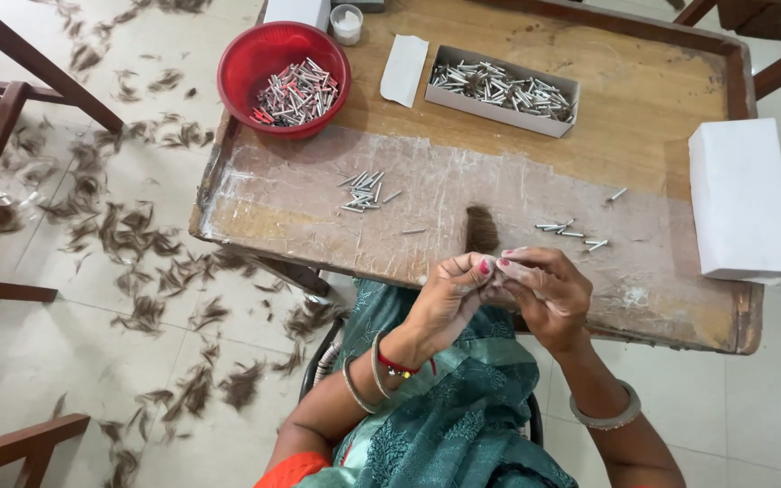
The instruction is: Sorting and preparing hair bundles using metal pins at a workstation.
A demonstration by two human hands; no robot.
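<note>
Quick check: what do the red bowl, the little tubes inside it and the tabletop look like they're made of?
Red bowl: probably plastic, uniform glossy red. Tubes: likely metal, silvery and shiny, some red-tipped. Tabletop: wood, visible brown grain, front strip worn whitish and scuffed.

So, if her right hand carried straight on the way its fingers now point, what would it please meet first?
The right hand points left, fingertips already meeting the left hand, so that comes first; the hair tuft lies beyond them.

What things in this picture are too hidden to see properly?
Head view:
- What the left hand and right hand pinch: their fingers hide it.
- Small white plastic cup and white box: cut off by the top edge.
- Dark brown hair tuft: its lower end sits behind the hands.
</note>
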